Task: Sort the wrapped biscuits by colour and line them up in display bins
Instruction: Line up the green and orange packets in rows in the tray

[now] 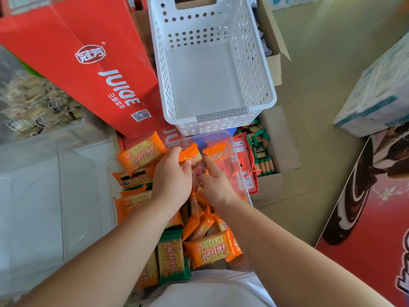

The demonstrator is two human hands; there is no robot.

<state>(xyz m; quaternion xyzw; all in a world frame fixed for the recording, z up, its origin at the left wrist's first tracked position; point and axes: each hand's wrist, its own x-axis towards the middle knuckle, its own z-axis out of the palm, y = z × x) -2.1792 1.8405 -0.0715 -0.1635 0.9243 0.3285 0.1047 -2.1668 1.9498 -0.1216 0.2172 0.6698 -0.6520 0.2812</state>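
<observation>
A clear plastic bin (240,165) in front of me holds several orange-wrapped biscuits (211,248) and a green-wrapped one (171,255). My left hand (171,176) grips an orange packet (190,152) at the bin's far end. My right hand (213,181) touches another upright orange packet (214,151) with a straight finger; its other fingers curl loosely. A larger orange packet (141,155) lies at the bin's far left. An empty white perforated basket (212,111) stands just beyond the bin.
A red juice carton (84,63) lies at the upper left. A cardboard box (278,149) with green-wrapped biscuits (262,151) sits right of the bin. A clear lidded container (44,196) stands at the left, a blue-white carton (380,91) at the right on the tan floor.
</observation>
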